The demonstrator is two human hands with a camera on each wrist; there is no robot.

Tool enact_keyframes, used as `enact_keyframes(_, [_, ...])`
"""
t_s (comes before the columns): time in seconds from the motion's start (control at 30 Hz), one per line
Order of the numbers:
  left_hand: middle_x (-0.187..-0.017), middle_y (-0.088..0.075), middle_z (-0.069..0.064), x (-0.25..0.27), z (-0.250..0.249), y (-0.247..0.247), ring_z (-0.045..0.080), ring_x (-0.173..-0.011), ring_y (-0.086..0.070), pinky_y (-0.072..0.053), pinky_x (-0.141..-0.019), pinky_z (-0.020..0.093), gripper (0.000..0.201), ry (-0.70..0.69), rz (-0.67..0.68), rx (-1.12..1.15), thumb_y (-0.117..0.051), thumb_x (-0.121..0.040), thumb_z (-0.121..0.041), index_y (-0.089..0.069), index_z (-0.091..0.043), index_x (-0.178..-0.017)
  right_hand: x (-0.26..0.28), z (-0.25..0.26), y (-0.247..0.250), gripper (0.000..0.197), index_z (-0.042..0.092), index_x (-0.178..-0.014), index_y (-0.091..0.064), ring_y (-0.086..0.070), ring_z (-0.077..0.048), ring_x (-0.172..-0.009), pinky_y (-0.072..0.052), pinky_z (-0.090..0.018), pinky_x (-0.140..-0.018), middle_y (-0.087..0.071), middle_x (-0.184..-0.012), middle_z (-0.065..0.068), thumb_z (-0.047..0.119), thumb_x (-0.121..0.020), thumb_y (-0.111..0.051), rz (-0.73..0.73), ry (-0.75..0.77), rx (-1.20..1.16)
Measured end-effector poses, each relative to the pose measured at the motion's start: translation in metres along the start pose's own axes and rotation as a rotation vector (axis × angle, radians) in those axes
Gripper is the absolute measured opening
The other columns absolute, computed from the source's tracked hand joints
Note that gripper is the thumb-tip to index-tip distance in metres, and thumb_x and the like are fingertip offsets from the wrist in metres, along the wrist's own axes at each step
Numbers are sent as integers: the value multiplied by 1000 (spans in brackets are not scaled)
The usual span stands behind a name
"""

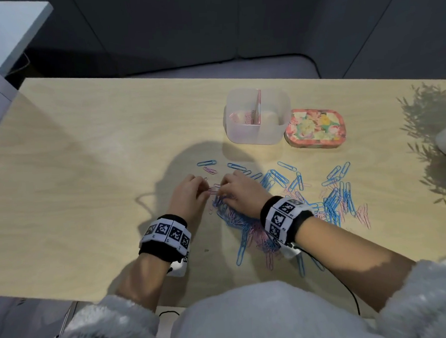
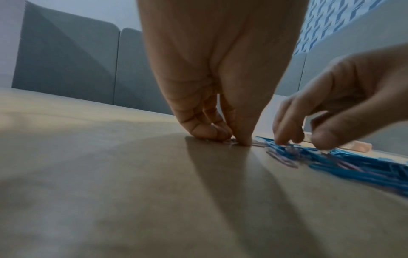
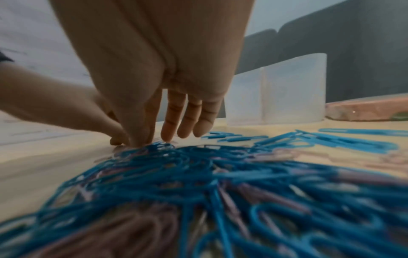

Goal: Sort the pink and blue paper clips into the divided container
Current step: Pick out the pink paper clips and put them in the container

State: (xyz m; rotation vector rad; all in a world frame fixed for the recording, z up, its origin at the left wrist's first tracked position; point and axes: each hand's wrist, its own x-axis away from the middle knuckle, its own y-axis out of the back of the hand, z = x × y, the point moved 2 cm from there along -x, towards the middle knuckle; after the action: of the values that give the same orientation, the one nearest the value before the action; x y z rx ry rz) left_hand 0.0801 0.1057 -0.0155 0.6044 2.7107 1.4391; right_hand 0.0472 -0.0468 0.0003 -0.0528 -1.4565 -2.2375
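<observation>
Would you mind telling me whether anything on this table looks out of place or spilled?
The pink and blue paper clips lie strewn in a tangled heap across the table, mixed by colour. The divided container holds only a few pink clips in its left compartment. The floral lid lies beside it. Nothing looks damaged.

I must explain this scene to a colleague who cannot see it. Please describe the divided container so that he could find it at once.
On the light wooden table, look beyond the spread of blue and pink paper clips, toward the far edge. There stands the divided container, touching a flat floral tin on its right. Unlike the tin, it is translucent, open-topped, split by a middle wall, with pink clips in its left half.
</observation>
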Motion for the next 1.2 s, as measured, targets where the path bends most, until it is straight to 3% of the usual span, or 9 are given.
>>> enact_keyframes(0.07, [-91,-57,11,0,1,1,26,-85,-56,-41,-77,31,9,15,-6,0,-62,-82,-11,-63,-6,-89,5,0,-4,23,20,-104,-68,-44,-26,-111,-43,-42,-91,-55,-114,-4,21,-88,-53,20,2,33])
enact_keyframes(0.17, [-93,-58,10,-1,5,3,24,-85,-56,-40,-75,27,10,34,-11,11,-62,-82,-10,-63,-6,-92,17,-12,1,26,16,-102,-70,-44,-26,-113,-40,-35,-91,-58,-113,-5,14,-87,-48,2,-87,23])
enact_keyframes(0.37, [-89,-54,1,1,9,9,16,-75,-52,-41,-74,24,33,136,-125,114,-72,-72,-13,-61,-13,-103,3,-17,19,28,10,-106,-67,-50,-30,-109,-41,-38,-89,-63,-111,-10,10,-88,-46,-121,-204,-55])
enact_keyframes(0.5, [-88,-57,3,-4,5,9,17,-71,-53,-49,-77,31,43,180,-86,177,-79,-66,-14,-63,-11,-105,-21,-7,12,23,9,-102,-65,-54,-30,-105,-43,-36,-87,-61,-107,-13,22,-84,-60,-84,-241,-126])
enact_keyframes(0.67, [-84,-57,3,-17,-1,13,17,-72,-55,-49,-76,31,29,95,-22,127,-78,-70,-15,-69,-6,-95,-41,-1,15,34,5,-103,-61,-56,-33,-97,-48,-41,-86,-55,-107,-16,18,-74,-71,-110,-285,-226])
enact_keyframes(0.8, [-81,-60,5,-20,-2,14,18,-73,-56,-48,-75,32,16,85,8,63,-75,-73,-18,-70,-7,-84,-48,-2,14,27,6,-105,-64,-55,-32,-97,-47,-41,-87,-51,-107,-15,17,-80,-65,-58,-213,-246])
enact_keyframes(1.0, [-84,-52,6,-20,-5,12,23,-79,-53,-41,-74,30,7,30,74,-1,-66,-78,-11,-68,-9,-84,-45,8,6,21,7,-89,-61,-49,-28,-91,-45,-40,-78,-39,-90,-4,20,-74,-66,-33,-129,-183])
enact_keyframes(1.1, [-91,-55,16,-20,-5,9,31,-85,-54,-41,-75,35,8,-21,96,-43,-62,-79,-5,-64,-2,-86,-49,10,5,12,6,-90,-64,-51,-30,-96,-37,-33,-76,-47,-96,-11,13,-81,-60,-50,-122,-161])
enact_keyframes(1.2, [-92,-58,17,-19,-2,9,32,-87,-55,-40,-75,35,7,-22,84,-69,-63,-80,-7,-62,-3,-86,-47,10,4,17,5,-98,-67,-51,-29,-100,-38,-35,-79,-53,-105,-14,15,-87,-57,-61,-116,-126])
